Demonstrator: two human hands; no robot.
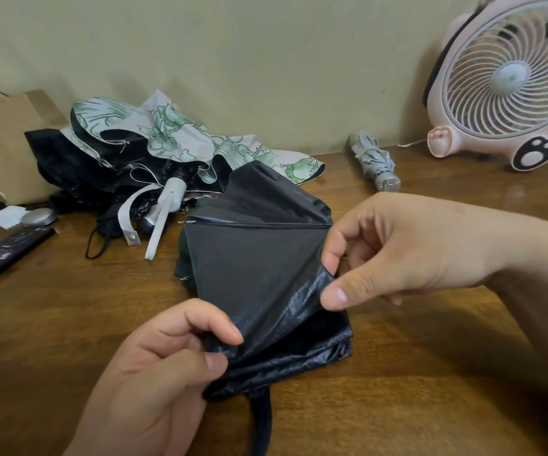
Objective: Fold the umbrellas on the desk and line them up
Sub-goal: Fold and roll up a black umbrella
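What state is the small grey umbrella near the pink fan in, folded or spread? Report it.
Folded: the small grey umbrella lies as a tight bundle on the brown wooden desk, canopy gathered round its shaft.

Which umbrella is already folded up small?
The grey umbrella beside the pink fan: it is rolled tight. The flowery umbrella sprawls loose, and the left hand and right hand pinch the slack black umbrella.
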